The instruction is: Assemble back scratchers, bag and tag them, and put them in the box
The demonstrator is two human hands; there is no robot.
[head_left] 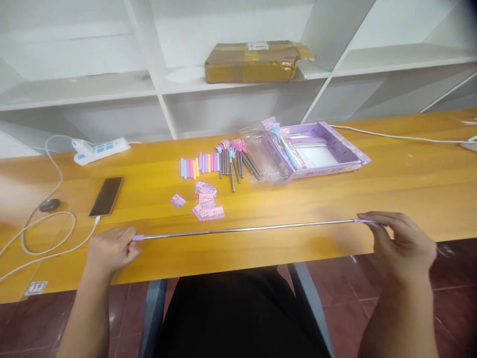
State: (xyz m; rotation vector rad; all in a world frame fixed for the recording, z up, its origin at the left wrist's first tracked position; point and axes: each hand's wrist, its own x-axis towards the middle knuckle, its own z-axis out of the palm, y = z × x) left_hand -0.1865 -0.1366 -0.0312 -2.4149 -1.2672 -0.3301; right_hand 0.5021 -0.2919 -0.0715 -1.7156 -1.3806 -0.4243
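Note:
A telescopic back scratcher (pixel 246 229) is drawn out long and level above the front of the table. My left hand (pixel 112 249) is closed round its purple handle, of which only the end shows. At the other end, my right hand (pixel 404 243) pinches the purple head between thumb and fingers, which partly hide it. Beyond the rod lie several short back scratchers (pixel 233 159) with hand-shaped heads in pink, blue and purple. Beside them several pastel handle sleeves (pixel 200 164) stand in a row. Small printed cards (pixel 207 204) lie loosely overlapped nearer to me.
A purple display box (pixel 357 158) holds a few scratchers, one in a plastic wrapper (pixel 288 146). A phone (pixel 106 197) on a charging cable, a dark mouse-like object (pixel 49 205) and a power strip (pixel 102 150) are at left. A taped carton (pixel 253 62) sits on the shelf.

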